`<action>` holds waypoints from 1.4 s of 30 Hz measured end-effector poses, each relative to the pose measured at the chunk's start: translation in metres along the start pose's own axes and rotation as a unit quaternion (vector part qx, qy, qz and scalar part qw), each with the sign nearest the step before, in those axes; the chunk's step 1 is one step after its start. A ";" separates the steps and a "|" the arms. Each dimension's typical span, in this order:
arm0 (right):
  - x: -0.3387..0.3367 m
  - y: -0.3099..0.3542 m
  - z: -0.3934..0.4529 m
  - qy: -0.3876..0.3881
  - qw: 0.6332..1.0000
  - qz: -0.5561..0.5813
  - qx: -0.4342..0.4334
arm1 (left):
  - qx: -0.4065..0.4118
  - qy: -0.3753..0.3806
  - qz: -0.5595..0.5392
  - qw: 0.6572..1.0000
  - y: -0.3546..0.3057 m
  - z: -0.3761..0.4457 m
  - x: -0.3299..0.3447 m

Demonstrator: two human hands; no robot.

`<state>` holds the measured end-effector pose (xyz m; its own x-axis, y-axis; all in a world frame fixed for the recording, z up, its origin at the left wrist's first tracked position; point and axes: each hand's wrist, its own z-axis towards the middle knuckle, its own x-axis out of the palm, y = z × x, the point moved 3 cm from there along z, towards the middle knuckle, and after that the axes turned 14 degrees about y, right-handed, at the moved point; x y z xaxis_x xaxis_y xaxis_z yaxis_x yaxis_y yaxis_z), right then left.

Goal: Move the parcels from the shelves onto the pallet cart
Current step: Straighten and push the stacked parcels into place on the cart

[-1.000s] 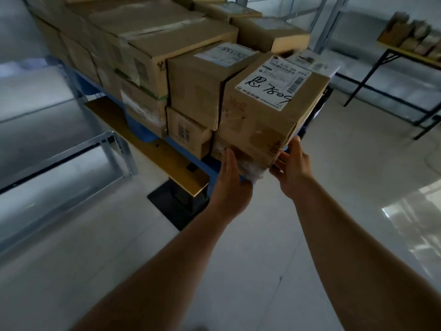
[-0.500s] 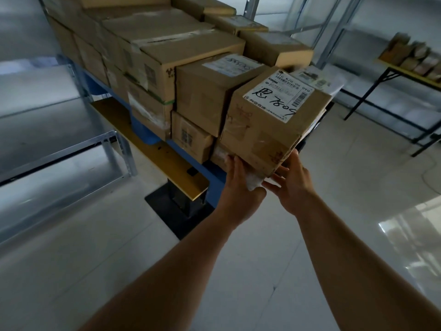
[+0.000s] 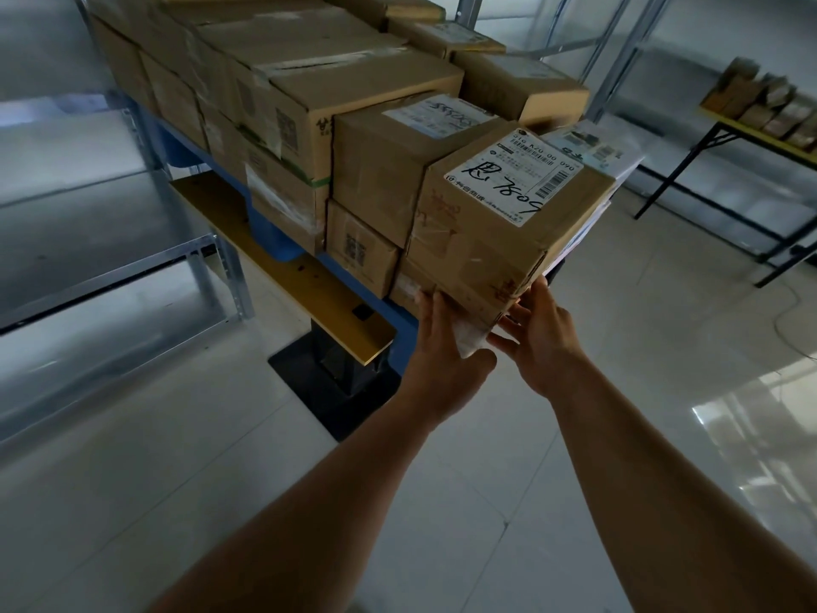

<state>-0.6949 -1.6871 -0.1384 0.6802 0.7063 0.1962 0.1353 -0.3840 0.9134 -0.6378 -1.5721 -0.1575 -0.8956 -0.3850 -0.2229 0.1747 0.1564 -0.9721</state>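
Several brown cardboard parcels are stacked on the blue pallet (image 3: 400, 314) of the pallet cart (image 3: 287, 272). At the near corner sits a parcel with a white handwritten label (image 3: 495, 223). It rests on a flatter parcel (image 3: 424, 289) with a pale taped corner. My left hand (image 3: 437, 351) wraps that lower corner from the left, thumb underneath. My right hand (image 3: 541, 342) presses its spread fingers against the right side of the same corner, just under the labelled parcel. The two hands clamp the corner between them.
An empty metal shelf rack (image 3: 199, 254) stands to the left, close to the cart's yellow plate. The cart's black base (image 3: 336, 387) sits on the glossy tiled floor. More shelf uprights (image 3: 619, 50) rise behind. A yellow-topped table (image 3: 751, 130) with parcels stands far right.
Both hands stay on the same lower corner. The left hand has curled further around it. The stack has shifted slightly right and lower in view.
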 end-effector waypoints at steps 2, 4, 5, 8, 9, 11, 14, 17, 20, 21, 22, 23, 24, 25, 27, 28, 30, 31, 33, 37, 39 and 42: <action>-0.001 0.001 0.000 0.003 1.000 -0.002 0.004 | -0.003 0.006 0.014 1.000 0.001 -0.001 0.000; -0.001 0.002 -0.002 0.005 1.000 -0.015 0.015 | -0.002 0.008 0.021 1.000 0.001 -0.002 -0.002; -0.001 0.003 -0.004 0.002 0.999 -0.028 0.021 | 0.003 0.004 0.014 1.000 0.001 -0.003 -0.005; -0.004 0.010 -0.011 -0.038 0.997 -0.073 0.010 | 0.003 -0.030 0.020 0.999 -0.002 -0.008 -0.020; -0.005 0.015 -0.015 -0.045 0.996 -0.079 -0.008 | 0.000 -0.043 0.043 0.998 -0.004 -0.011 -0.027; -0.006 0.023 -0.023 -0.035 0.995 -0.079 -0.047 | 0.013 -0.073 0.103 0.992 -0.011 -0.014 -0.042; -0.004 0.027 -0.038 -0.007 0.990 -0.109 -0.094 | 0.042 -0.094 0.183 0.978 -0.025 -0.015 -0.060; 0.005 0.028 -0.048 0.032 0.975 -0.174 -0.131 | 0.054 -0.068 0.263 0.961 -0.034 -0.014 -0.064; 0.009 0.033 -0.048 0.050 0.972 -0.176 -0.150 | 0.051 -0.046 0.304 0.950 -0.038 -0.009 -0.065; 0.008 0.036 -0.047 0.049 0.973 -0.169 -0.152 | 0.050 -0.040 0.312 0.948 -0.039 -0.007 -0.066; 0.007 0.039 -0.046 0.046 0.973 -0.166 -0.153 | 0.051 -0.036 0.319 0.946 -0.040 -0.006 -0.066; 0.006 0.041 -0.045 0.046 0.973 -0.164 -0.153 | 0.053 -0.034 0.322 0.945 -0.041 -0.005 -0.067; 0.005 0.041 -0.045 0.048 0.973 -0.164 -0.153 | 0.057 -0.036 0.322 0.944 -0.041 -0.006 -0.069; 0.005 0.040 -0.045 0.054 0.973 -0.163 -0.151 | 0.060 -0.041 0.316 0.946 -0.041 -0.006 -0.071; 0.005 0.036 -0.047 0.070 0.974 -0.155 -0.150 | 0.056 -0.058 0.293 0.953 -0.038 -0.009 -0.077; 0.003 0.034 -0.047 0.076 0.975 -0.145 -0.147 | 0.047 -0.064 0.280 0.957 -0.036 -0.011 -0.081; 0.001 0.033 -0.046 0.074 0.979 -0.129 -0.139 | 0.025 -0.073 0.255 0.964 -0.032 -0.012 -0.091; 0.001 0.034 -0.046 0.059 0.980 -0.130 -0.138 | 0.015 -0.079 0.244 0.967 -0.031 -0.013 -0.097; 0.000 0.045 -0.048 -0.014 0.972 -0.149 -0.180 | 0.005 -0.091 0.224 0.970 -0.032 -0.013 -0.107; -0.010 0.101 -0.045 -0.209 0.881 -0.300 -0.300 | 0.021 -0.110 0.193 0.975 -0.045 -0.013 -0.119; -0.010 0.134 -0.029 -0.217 0.841 -0.405 -0.284 | 0.036 -0.118 0.188 0.974 -0.055 -0.011 -0.122; 0.005 0.177 -0.002 -0.162 0.817 -0.497 -0.242 | 0.025 -0.117 0.148 0.982 -0.071 -0.004 -0.127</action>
<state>-0.6688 -1.7503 0.0255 0.5737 0.3006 -0.7619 0.4897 0.6198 0.6132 -0.5382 -1.5312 -0.0605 -0.6849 -0.5292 -0.5009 0.4378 0.2506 -0.8634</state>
